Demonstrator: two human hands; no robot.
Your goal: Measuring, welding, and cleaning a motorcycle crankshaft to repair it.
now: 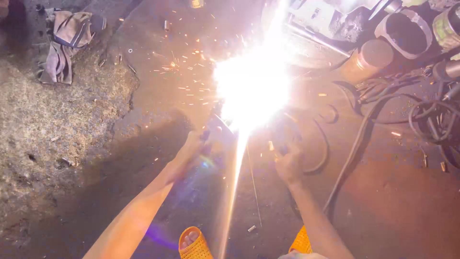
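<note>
A blinding white welding arc (252,86) flares on the floor in front of me and throws orange sparks to the left. My left hand (196,146) is shut on a dark flat piece just below the glare. My right hand (289,163) is shut on a dark handle, apparently the welding holder, with a thin rod (253,184) running down beside it. A round metal ring (320,148) lies under my right hand. The workpiece itself is hidden by the light.
Black cables (357,144) trail across the floor to the right. Cylinders and metal parts (369,60) stand at the back right. A crumpled cloth (64,43) lies at the back left. My orange sandals (194,244) are at the bottom edge.
</note>
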